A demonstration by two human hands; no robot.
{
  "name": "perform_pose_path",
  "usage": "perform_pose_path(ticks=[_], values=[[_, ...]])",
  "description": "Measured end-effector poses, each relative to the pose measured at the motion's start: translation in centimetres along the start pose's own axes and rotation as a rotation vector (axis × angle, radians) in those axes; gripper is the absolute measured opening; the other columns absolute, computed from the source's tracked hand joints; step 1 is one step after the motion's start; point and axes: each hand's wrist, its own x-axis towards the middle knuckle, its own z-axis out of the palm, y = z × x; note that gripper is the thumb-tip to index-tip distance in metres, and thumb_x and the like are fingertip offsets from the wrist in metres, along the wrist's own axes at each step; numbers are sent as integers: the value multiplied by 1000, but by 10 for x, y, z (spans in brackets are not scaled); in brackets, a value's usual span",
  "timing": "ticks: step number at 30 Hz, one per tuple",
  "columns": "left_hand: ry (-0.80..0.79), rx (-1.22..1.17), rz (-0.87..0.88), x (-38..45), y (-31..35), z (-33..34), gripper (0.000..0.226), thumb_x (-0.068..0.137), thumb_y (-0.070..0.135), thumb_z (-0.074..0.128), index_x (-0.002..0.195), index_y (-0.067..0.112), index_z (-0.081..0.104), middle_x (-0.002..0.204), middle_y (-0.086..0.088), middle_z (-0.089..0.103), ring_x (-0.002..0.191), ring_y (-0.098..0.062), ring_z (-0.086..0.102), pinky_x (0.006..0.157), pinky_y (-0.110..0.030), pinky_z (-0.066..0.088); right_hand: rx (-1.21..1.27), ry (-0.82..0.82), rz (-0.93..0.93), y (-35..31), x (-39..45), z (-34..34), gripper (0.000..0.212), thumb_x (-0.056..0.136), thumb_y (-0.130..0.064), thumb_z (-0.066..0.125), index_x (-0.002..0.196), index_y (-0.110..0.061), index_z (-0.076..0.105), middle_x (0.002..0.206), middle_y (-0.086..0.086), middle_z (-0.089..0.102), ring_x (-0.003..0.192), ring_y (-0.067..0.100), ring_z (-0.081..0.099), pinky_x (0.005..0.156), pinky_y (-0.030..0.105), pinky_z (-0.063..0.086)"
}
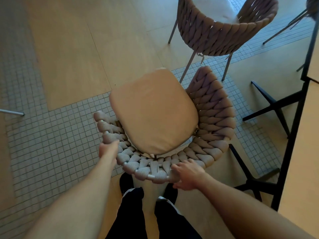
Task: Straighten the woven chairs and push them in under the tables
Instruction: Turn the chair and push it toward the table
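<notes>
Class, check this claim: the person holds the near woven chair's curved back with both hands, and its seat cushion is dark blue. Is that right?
Not quite. The head view shows the left hand and right hand on the near woven chair, on its curved back, but the seat cushion is tan, not dark blue.

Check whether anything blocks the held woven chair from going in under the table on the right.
Possibly. The woven chair, held by the left hand and right hand, stands beside the table. The table's black cross-shaped base legs spread over the floor between them and could catch the chair's legs.
</notes>
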Motion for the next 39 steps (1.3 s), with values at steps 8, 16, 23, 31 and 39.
perform_pose_path(ticks=[8, 16, 23, 31, 39], values=[[-66, -343, -397, -89, -109, 41, 53, 82, 28, 81, 128, 19, 56, 116, -15, 68, 98, -39, 69, 82, -63, 56, -384, -117, 130, 142, -22, -29, 82, 86, -64, 66, 152, -28, 35, 151, 3, 48, 142, 28, 41, 120, 57, 20], [-68, -597, -562, -165, -125, 102, 72, 82, 11, 81, 142, 20, 42, 139, -19, 51, 129, -44, 50, 89, -65, 53, -602, -74, 174, 200, -19, -63, 85, 82, -63, 68, 152, -30, 33, 150, 0, 46, 142, 25, 36, 118, 57, 18], [77, -556, -563, -165, -122, 117, 75, 81, 7, 81, 143, 23, 41, 140, -18, 51, 124, -46, 54, 79, -67, 56, -629, -72, 195, 207, -13, -59, 82, 81, -70, 64, 151, -35, 38, 147, 0, 48, 141, 26, 34, 119, 58, 15], [83, -551, -546, -160, -115, 107, 66, 88, 0, 70, 142, 24, 41, 140, -16, 52, 123, -43, 55, 83, -64, 56, -601, -62, 208, 200, -11, -52, 81, 80, -75, 61, 150, -39, 39, 141, -6, 54, 137, 24, 37, 117, 56, 18], [47, -404, -459, -126, -98, 65, 67, 89, 3, 70, 145, 25, 41, 135, -16, 56, 117, -39, 60, 78, -62, 58, -484, -65, 255, 154, -19, -33, 71, 87, -68, 57, 146, -32, 43, 139, 0, 55, 135, 26, 40, 116, 56, 20]])
